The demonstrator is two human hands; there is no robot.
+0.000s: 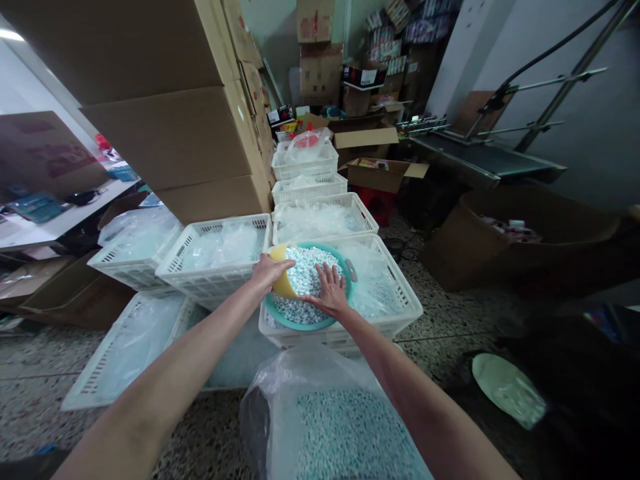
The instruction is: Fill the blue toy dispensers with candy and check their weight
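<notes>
Scoop (284,287) sits gripped in my left hand (269,271); it's between nine and ten o'clock from my right hand (331,292), spread on white pieces (307,263).

basin (296,324): round, teal, I see it resting on a white crate (395,321) | pieces (306,268): small, white and pale blue, heaped inside | scoop (285,287): yellow, tilted, at basin's left side

With our left hand (270,271) we grip a yellow scoop (285,287), tilted among small pale pieces (306,267) in a teal basin (304,327). Our right hand (330,293) spreads its fingers over the pieces. The basin sits on a white crate (414,309); nearer us lies a clear bag (277,377) of bluish pieces.
</notes>
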